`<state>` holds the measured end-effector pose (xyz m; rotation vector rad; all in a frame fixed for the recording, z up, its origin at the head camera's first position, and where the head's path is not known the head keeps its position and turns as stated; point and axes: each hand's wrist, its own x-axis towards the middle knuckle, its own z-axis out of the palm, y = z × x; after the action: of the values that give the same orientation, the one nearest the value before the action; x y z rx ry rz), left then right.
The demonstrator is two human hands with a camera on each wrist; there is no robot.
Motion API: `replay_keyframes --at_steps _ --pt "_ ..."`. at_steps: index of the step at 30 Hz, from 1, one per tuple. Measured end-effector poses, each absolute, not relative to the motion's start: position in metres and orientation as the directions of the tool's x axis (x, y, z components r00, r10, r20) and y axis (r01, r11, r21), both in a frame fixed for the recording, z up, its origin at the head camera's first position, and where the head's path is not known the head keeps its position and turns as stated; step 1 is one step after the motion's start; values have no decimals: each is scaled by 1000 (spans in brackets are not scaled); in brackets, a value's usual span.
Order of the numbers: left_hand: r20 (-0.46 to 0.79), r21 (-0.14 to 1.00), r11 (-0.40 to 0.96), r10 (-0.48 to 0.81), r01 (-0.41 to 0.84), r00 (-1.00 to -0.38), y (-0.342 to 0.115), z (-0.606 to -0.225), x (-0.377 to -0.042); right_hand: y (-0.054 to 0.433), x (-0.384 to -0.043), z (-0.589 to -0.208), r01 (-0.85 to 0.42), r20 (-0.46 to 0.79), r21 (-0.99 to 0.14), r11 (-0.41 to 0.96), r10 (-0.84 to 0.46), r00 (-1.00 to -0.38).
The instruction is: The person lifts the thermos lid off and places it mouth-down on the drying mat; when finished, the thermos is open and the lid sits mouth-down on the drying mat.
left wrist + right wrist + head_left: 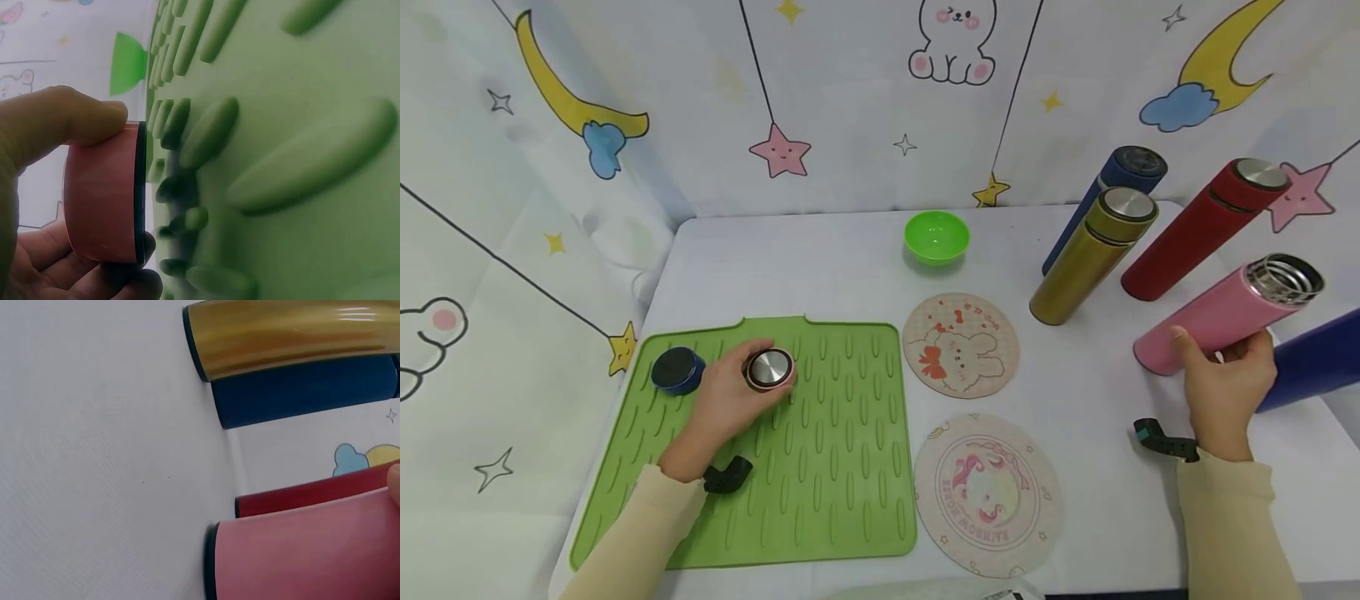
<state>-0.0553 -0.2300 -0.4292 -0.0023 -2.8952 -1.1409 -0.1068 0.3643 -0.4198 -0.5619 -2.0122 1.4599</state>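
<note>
On the worktop [820,258], the green ridged mat [842,500] lies left of the uncapped pink vacuum flask [1217,321], which the right hand [1232,387] grips. The left hand [733,387] pinches the pink lid [103,194] just above the mat; lowering it level, flask held steady, seems best.

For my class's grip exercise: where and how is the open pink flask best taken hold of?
Probably round the body below the mouth, from the near side, as the right hand holds it. The pink flask is a straight cylinder whose metal mouth is uncovered, so gripping higher risks touching the rim; the red flask stands behind it.
</note>
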Motion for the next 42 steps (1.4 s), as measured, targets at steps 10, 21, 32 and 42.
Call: replay_keyframes --at_steps 10,21,32,42 --pt "-2 685 729 4 1 -1000 -232 -432 -53 370 -119 -418 80 197 -928 365 660 -725" --pt "51 667 745 -10 27 -999 -234 -437 -54 374 -128 -412 106 181 -928 357 682 -709" --pt "46 660 751 -4 27 -999 -237 -436 -58 388 -139 -416 114 152 -941 318 700 -698" --pt "38 646 763 5 28 -999 -239 -435 -62 387 -141 -415 112 151 -942 316 698 -700"
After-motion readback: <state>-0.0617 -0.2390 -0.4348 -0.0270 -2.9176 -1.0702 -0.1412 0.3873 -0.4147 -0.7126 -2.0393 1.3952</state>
